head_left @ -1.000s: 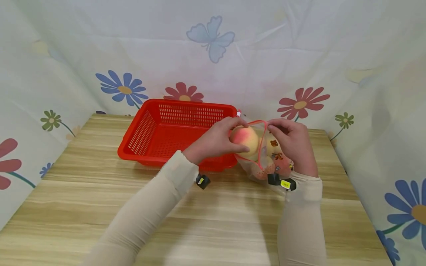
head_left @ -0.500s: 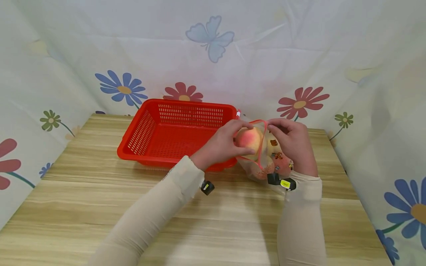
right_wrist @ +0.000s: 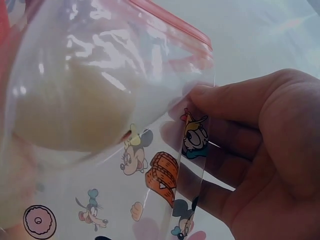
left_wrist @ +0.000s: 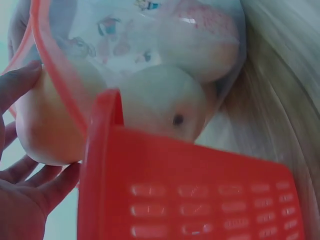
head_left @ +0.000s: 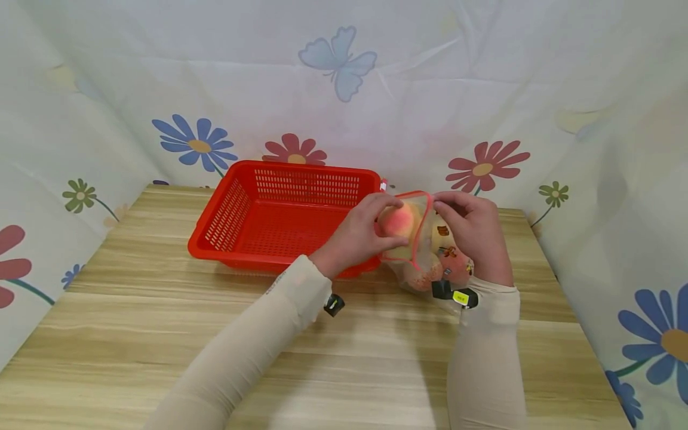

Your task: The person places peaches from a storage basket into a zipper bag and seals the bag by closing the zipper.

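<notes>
A yellow-pink peach (head_left: 399, 222) is gripped between the thumb and fingers of my left hand (head_left: 356, 234), in the red-edged mouth of a clear zip bag (head_left: 424, 239). Cartoon figures are printed on the bag. My right hand (head_left: 473, 230) pinches the bag's edge near its upper right corner; the right wrist view shows the thumb (right_wrist: 220, 100) on the plastic. Other peaches fill the bag, among them a pale one (left_wrist: 162, 100) and a speckled pink one (left_wrist: 200, 42). In the left wrist view the held peach (left_wrist: 57, 117) lies partly behind the bag's red rim.
A red slotted basket (head_left: 244, 254) stands left of the bag, its right end right beside the bag's mouth and under my left hand. The wood-grain table (head_left: 344, 358) reaches back to a flower-printed cloth (head_left: 408, 119), which also rises at both sides.
My left hand has moved right with the peach, bringing it further into the bag's mouth. The red rim has shifted slightly around it. My right hand has stayed nearly still.
</notes>
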The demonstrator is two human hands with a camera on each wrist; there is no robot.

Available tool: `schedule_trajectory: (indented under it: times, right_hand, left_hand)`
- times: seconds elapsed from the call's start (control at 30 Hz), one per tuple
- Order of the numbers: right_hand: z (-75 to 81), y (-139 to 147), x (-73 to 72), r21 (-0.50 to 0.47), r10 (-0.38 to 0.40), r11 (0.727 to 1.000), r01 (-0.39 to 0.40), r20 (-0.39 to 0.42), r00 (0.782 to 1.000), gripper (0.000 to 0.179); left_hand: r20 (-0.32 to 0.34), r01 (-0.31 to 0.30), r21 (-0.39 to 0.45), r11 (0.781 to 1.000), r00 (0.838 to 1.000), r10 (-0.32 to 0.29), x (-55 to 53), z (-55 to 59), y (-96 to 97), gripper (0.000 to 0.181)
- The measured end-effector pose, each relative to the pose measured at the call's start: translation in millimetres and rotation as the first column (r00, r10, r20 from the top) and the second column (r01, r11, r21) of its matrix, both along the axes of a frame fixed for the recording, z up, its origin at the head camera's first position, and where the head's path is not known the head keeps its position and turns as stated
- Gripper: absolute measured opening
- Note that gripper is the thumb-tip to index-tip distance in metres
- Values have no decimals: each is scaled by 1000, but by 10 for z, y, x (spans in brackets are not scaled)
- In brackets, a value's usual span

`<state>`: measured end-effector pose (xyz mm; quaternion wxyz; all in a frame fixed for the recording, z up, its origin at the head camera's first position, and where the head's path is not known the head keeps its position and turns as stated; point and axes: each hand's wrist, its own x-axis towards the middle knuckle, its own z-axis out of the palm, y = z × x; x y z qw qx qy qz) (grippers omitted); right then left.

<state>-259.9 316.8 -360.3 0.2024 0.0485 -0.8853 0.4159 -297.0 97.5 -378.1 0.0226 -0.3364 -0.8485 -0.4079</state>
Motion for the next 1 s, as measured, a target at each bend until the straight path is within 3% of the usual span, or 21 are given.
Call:
schedule_trajectory:
  times: [0.23,0.4,0.5,0.7,0.8,0.9,1.0]
  right_hand:
    - [17,-9,9,-10,-16,1000,16,10,1000,28]
    - [18,-10,19,-3,-13,1000,13,21,1000,30]
    - [15,-14,15,-8,-17,1000,17,15,1000,29]
    - [-3,-10,3,-1,-22,1000,22,-2,1000,28]
    - [-1,-8,3,0,-20,1000,20,3,1000,28]
    - [3,-6,4,0,-21,1000,21,10,1000,29]
    - [1,-1,2,-13,-22,1000,22,11,1000,28]
  left_hand:
    - [-95,-57,27,998,994,59,-39,-34,-64,56]
    - [-152,-97,5,995,984,97,-41,-27,-46,42]
    - [-188,-83,-44,996,979,73,-26,-8,-16,38]
    - [-235,-13,-165,986,972,-27,-7,-8,10,47]
    - [-237,-18,-118,993,972,-10,-27,-16,-20,43]
    - [-224,-51,-35,998,974,42,-77,-16,-53,36]
    - [-195,-96,-3,995,976,93,-157,-5,-62,34]
